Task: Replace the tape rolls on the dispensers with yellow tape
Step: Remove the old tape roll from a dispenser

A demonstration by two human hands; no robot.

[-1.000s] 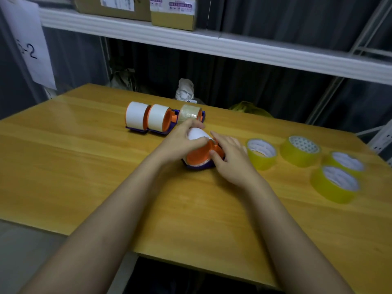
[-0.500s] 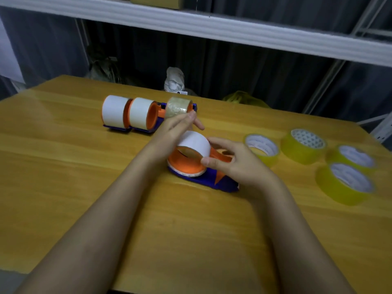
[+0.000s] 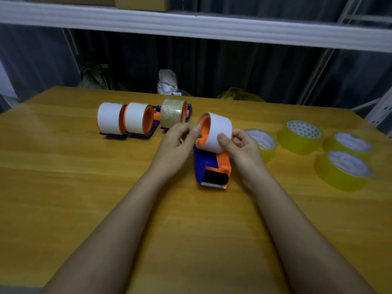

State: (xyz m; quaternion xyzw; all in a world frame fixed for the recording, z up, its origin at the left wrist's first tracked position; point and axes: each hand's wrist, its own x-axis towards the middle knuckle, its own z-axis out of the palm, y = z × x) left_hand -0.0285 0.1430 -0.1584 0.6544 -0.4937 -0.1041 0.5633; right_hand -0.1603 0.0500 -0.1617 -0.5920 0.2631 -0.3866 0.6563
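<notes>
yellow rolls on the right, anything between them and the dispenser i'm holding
Yes: the white roll sits on the dispenser, held by the right hand, with the left hand at its orange hub. It must come off first. The nearest yellow roll lies just beyond the right hand.

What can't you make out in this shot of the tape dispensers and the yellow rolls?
- Head view: the nearest yellow roll is partly hidden behind the right hand.
- The brown-taped dispenser has its base hidden by the left hand.
- Whether the white roll is off its hub: unclear.
</notes>
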